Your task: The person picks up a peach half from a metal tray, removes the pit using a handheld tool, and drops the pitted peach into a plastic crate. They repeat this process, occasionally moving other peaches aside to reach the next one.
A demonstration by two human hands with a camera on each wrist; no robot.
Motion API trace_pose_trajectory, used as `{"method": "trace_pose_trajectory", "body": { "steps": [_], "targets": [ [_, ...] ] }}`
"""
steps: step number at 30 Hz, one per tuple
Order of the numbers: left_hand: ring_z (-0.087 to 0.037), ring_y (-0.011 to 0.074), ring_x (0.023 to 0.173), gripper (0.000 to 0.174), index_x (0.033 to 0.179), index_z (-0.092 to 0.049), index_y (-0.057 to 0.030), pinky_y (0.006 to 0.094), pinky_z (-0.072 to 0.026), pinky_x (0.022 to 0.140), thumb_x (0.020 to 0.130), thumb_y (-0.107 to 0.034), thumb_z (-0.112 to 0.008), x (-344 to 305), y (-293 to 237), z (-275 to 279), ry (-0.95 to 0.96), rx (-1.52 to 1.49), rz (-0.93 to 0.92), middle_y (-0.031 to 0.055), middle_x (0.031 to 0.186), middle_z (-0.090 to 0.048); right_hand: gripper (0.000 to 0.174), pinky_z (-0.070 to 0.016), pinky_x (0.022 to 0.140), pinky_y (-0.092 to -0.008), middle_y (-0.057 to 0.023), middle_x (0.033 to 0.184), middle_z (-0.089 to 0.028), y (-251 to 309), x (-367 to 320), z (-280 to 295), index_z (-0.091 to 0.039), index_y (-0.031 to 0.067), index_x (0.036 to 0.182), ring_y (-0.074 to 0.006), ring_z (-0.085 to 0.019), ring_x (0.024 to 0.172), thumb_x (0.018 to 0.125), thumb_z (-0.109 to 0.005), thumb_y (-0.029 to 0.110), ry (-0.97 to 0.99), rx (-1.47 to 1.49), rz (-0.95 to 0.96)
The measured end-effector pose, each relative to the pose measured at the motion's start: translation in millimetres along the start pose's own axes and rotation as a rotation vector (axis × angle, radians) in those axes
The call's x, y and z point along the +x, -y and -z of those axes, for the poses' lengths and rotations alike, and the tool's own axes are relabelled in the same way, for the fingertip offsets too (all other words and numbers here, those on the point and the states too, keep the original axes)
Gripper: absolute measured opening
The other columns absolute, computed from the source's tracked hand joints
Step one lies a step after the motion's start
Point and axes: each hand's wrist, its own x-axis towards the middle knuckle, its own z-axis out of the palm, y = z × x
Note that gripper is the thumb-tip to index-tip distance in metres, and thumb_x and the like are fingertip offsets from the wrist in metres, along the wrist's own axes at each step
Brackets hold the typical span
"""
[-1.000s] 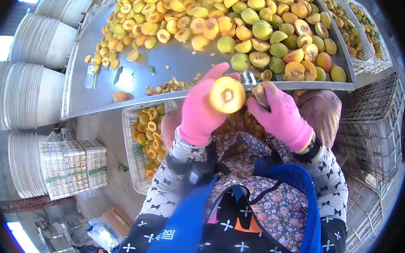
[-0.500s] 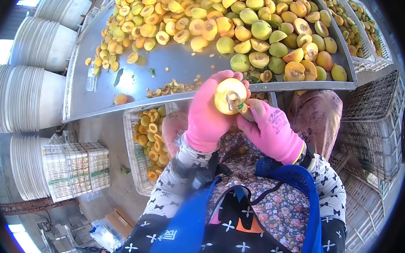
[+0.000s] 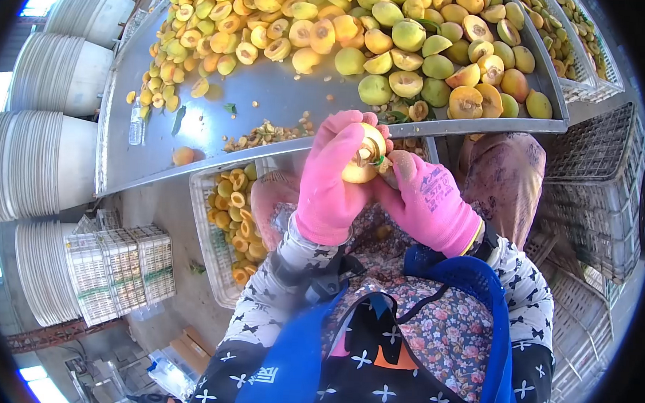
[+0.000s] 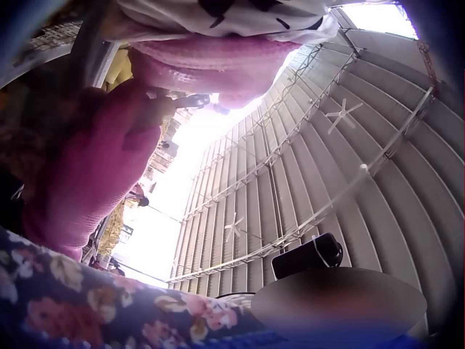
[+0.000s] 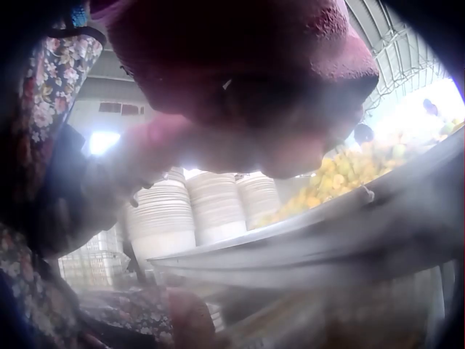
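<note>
My left hand (image 3: pixel 331 184), in a pink glove, grips a halved yellow peach (image 3: pixel 356 172) just in front of the table edge. Its cut face is tilted toward my right hand (image 3: pixel 433 204), also pink-gloved, which holds a small metal pitting tool (image 4: pixel 190 101) by its handle. In the head view the tool's end is in the middle of the cut face, at the pit, and partly hidden by fingers. Both hands are close together above the lap. The right wrist view shows the gloves dark and blurred.
A metal table (image 3: pixel 269 100) ahead bears many whole and halved peaches (image 3: pixel 409 35), with pit scraps (image 3: pixel 267 136) near its front edge. A white crate (image 3: pixel 203 228) of peach halves stands below left. Stacked tubs (image 3: pixel 76 163) line the left; stacked crates (image 3: pixel 593 194) stand right.
My right hand has brought the tool from beside the peach half into its centre. My left hand has turned the cut face toward the right hand, its fingers now covering more of the fruit.
</note>
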Motion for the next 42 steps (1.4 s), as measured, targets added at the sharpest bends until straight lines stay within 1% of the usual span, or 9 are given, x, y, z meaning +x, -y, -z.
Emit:
{"method": "trace_pose_trajectory", "body": {
  "steps": [8,17,21,24,29,33,37,41,42],
  "targets": [
    [-0.059,0.0285,0.106,0.026,0.116,-0.056,-0.0058,0.0422,-0.0511,0.094,0.091,-0.004,-0.061,-3,-3,2,-0.104,0.035,0.096,0.0127,0.114,-0.059,0.033,-0.0507,0.060,-0.0460,-0.0139,0.080,-0.062,-13,3,7,-0.052,0.0029,0.101,-0.0380,-0.064,0.070,0.083,-0.074,0.021,0.171,-0.142,0.086],
    [-0.061,0.0254,0.101,0.028,0.117,-0.055,-0.0033,0.0411,-0.0522,0.090,0.091,-0.008,-0.064,0,20,4,-0.129,0.036,-0.212,0.0125,0.112,-0.061,0.034,-0.0509,0.062,-0.0489,-0.0225,0.079,-0.063,4,-2,-16,-0.052,0.0009,0.105,-0.0418,-0.065,0.074,0.082,-0.068,0.020,0.193,0.378,-0.173],
    [-0.063,0.0221,0.093,0.021,0.109,-0.059,0.0006,0.0351,-0.0524,0.083,0.098,-0.017,-0.060,0,-14,1,-0.017,0.513,0.103,0.0111,0.102,-0.064,0.031,-0.0483,0.060,-0.0486,-0.0198,0.074,-0.061,-13,-1,-2,-0.049,0.0021,0.103,-0.0434,-0.062,0.071,0.083,-0.070,0.015,0.183,0.164,0.049],
    [-0.064,0.0194,0.083,0.030,0.098,-0.062,0.0019,0.0288,-0.0521,0.076,0.103,-0.026,-0.053,1,-10,3,0.083,0.878,-0.247,0.0111,0.086,-0.066,0.030,-0.0480,0.060,-0.0493,-0.0199,0.074,-0.061,-1,-4,-14,-0.048,0.0029,0.101,-0.0427,-0.063,0.071,0.084,-0.069,0.015,0.190,0.175,-0.032],
    [-0.065,0.0191,0.081,0.029,0.104,-0.061,0.0016,0.0302,-0.0538,0.074,0.104,-0.026,-0.052,-2,11,-7,-0.160,0.462,-0.281,0.0133,0.090,-0.067,0.028,-0.0470,0.058,-0.0480,-0.0210,0.074,-0.062,2,-8,-26,-0.048,0.0026,0.100,-0.0430,-0.063,0.070,0.085,-0.069,0.013,0.120,0.349,-0.063],
    [-0.066,0.0202,0.081,0.030,0.104,-0.061,0.0018,0.0312,-0.0551,0.076,0.105,-0.025,-0.048,-2,8,6,-0.061,0.520,-0.150,0.0136,0.092,-0.067,0.029,-0.0499,0.061,-0.0487,-0.0209,0.078,-0.063,-4,-2,7,-0.048,0.0011,0.101,-0.0437,-0.063,0.073,0.084,-0.067,0.016,0.443,0.498,-0.174],
    [-0.069,0.0273,0.088,0.049,0.106,-0.062,0.0027,0.0379,-0.0576,0.084,0.106,-0.041,-0.039,-3,8,-2,-0.171,0.677,-0.222,0.0170,0.097,-0.069,0.028,-0.0498,0.060,-0.0476,-0.0201,0.075,-0.062,1,-14,-29,-0.051,0.0009,0.100,-0.0428,-0.064,0.071,0.083,-0.069,0.015,0.114,0.433,-0.071],
    [-0.067,0.0211,0.077,0.040,0.099,-0.066,0.0043,0.0320,-0.0561,0.071,0.105,-0.030,-0.047,6,12,-4,-0.103,0.499,-0.298,0.0143,0.089,-0.069,0.027,-0.0510,0.057,-0.0430,-0.0165,0.069,-0.061,18,0,-5,-0.052,0.0021,0.101,-0.0339,-0.065,0.062,0.085,-0.066,0.017,0.417,0.677,-0.435],
    [-0.066,0.0217,0.076,0.041,0.099,-0.067,0.0047,0.0321,-0.0558,0.070,0.105,-0.031,-0.048,5,7,-7,-0.081,0.466,-0.199,0.0151,0.088,-0.069,0.022,-0.0486,0.052,-0.0339,-0.0087,0.066,-0.059,15,0,-3,-0.055,0.0037,0.099,-0.0208,-0.062,0.055,0.087,-0.066,0.018,0.416,0.722,-0.419]
  ]
}}
